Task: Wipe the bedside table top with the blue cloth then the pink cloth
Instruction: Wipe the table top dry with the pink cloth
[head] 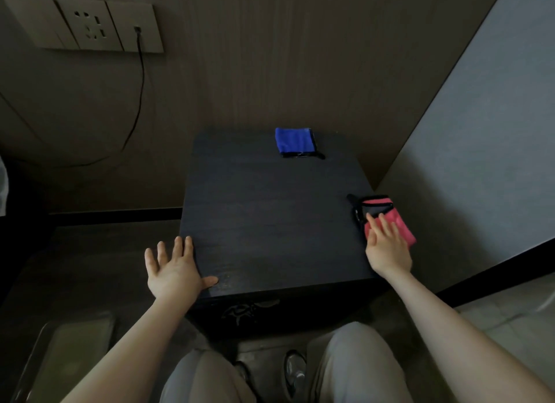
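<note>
- The back wall (270, 57) is clad in dull brown panelling with a faint vertical grain.
- A beige switch-and-socket plate (87, 24) sits high on the left of that wall, in 3 sections.
- A thin black cable (138, 96) hangs from the plate's right section and loops down to the left.
- On the right stands a pale grey wall (486, 138) with a dark skirting strip along its foot.
- The floor (510, 318) at lower right is light grey tile.
- The light is dim.
</note>
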